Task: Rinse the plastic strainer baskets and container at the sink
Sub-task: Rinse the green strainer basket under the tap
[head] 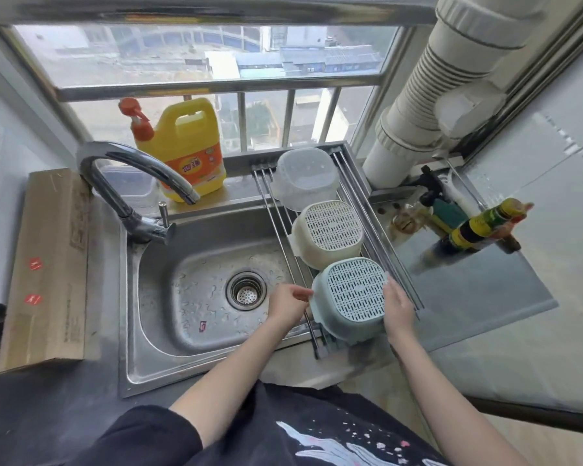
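Blue strainer basket sits beside cream basket on rack.

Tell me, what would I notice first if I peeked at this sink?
Probably the bright yellow soap jug on the window ledge behind the curved tap. Then three upside-down plastic tubs lined up on the metal rack over the sink's right side: clear, cream, and the blue strainer basket nearest, held between both hands, left and right.

I see three upturned pieces in a row on the rack over the sink's right side: container farthest, strainer basket between, nearest basket between my hands.
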